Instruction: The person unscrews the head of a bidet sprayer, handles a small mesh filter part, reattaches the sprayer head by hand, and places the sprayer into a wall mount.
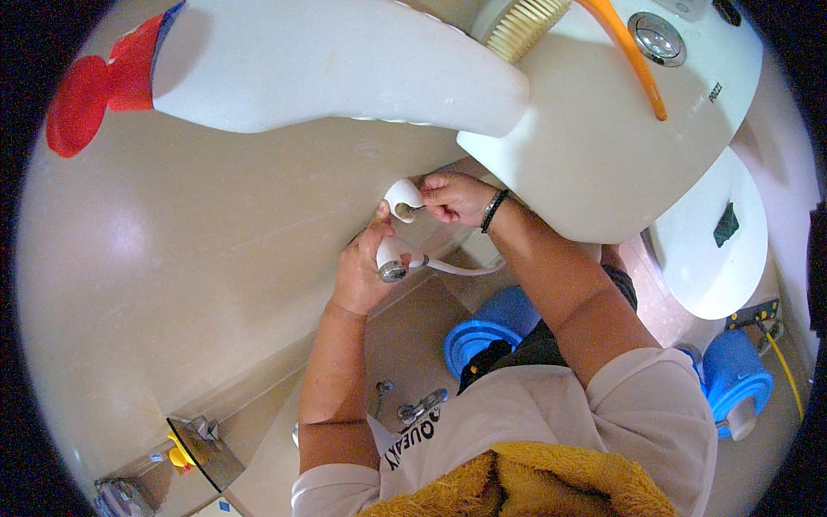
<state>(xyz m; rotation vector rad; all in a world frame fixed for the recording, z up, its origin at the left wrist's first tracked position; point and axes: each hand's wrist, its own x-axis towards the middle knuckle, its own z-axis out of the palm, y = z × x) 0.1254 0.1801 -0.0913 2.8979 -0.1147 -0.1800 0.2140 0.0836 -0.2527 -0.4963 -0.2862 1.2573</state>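
Note:
My left hand (362, 263) is closed around a white handheld sprayer (389, 252) with a chrome face. A pale hose (469, 270) curves away from it to the right. Just above, a small white rounded cup-like piece (401, 195) has a brownish opening; my left thumb reaches its lower edge. My right hand (457, 198), a black bracelet at its wrist, has its fingers pinched at the right side of that piece. Whether the fingertips grip its rim or something thin inside it is too small to tell.
A large white bottle (345, 65) with a red nozzle looms above. An orange-handled brush (629, 56) lies on the white toilet tank (603, 164), near the oval toilet lid (715, 267). Blue buckets (469, 336), a chrome tap (422, 405) and a corner shelf (211, 457) are lower down.

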